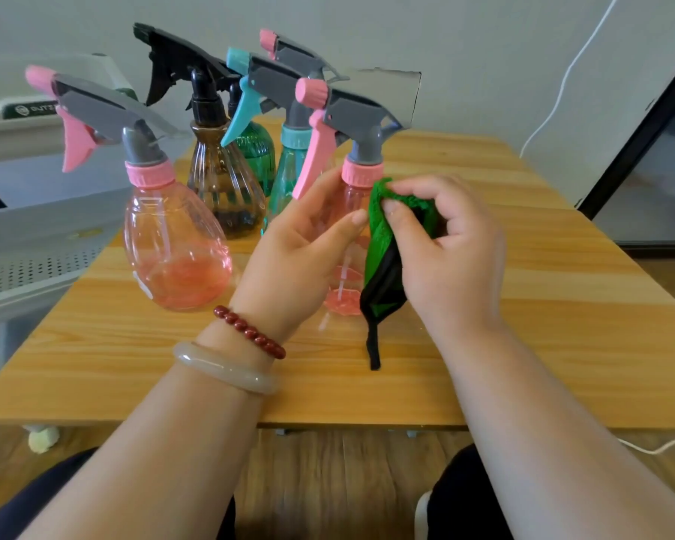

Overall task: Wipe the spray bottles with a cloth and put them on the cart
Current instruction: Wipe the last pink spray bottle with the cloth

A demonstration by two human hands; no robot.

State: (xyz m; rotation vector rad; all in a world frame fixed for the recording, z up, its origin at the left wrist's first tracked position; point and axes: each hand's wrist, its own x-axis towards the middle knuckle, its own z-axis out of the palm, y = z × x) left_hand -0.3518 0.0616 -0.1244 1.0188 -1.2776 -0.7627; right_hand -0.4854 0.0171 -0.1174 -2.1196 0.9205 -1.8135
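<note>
1. Several spray bottles stand grouped on the wooden counter. I see one slim pink bottle nearest the person, upright, with its base low at the counter. I cannot tell whether it touches the wood.
2. The left hand grips that slim pink bottle from its left side. Its fingers are curled round the clear body below the pink collar, and the thumb lies across the front.
3. The right hand pinches a green cloth with black edging between its thumb and curled fingers. It holds the cloth against the bottle's right side, just under the collar, and the cloth's black tail hangs down toward the counter.
4. A round pink bottle stands on the counter left of the hands, apart from them. Behind it, close together, I make out a brown bottle with a black trigger, a green bottle and a teal bottle.
5. The grey cart sits just beside the counter's left edge.
6. The left wrist wears a red bead bracelet and a pale bangle.
</note>
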